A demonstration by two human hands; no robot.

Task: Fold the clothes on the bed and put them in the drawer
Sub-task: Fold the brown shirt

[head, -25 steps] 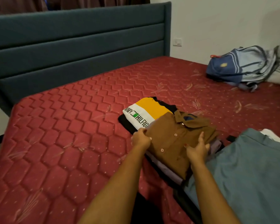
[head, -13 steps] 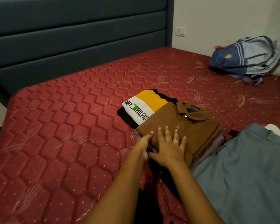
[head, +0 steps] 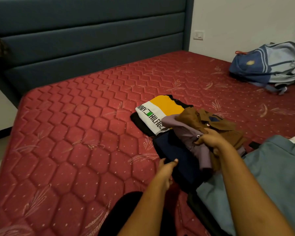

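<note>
Both hands at the stack on the bed (head: 75, 133), dead ahead. Right hand (head: 209, 140) grips brown shirt (head: 225, 126) plus lilac shirt (head: 182, 130); left hand (head: 167, 167), nearer, pinches navy garment (head: 177, 150) near edge.

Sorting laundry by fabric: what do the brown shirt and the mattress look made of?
Brown shirt: probably matte woven cotton, judging by its collar and buttons. Mattress: faintly shiny red quilted fabric, shown by stitched hexagons and leaf motifs.
</note>
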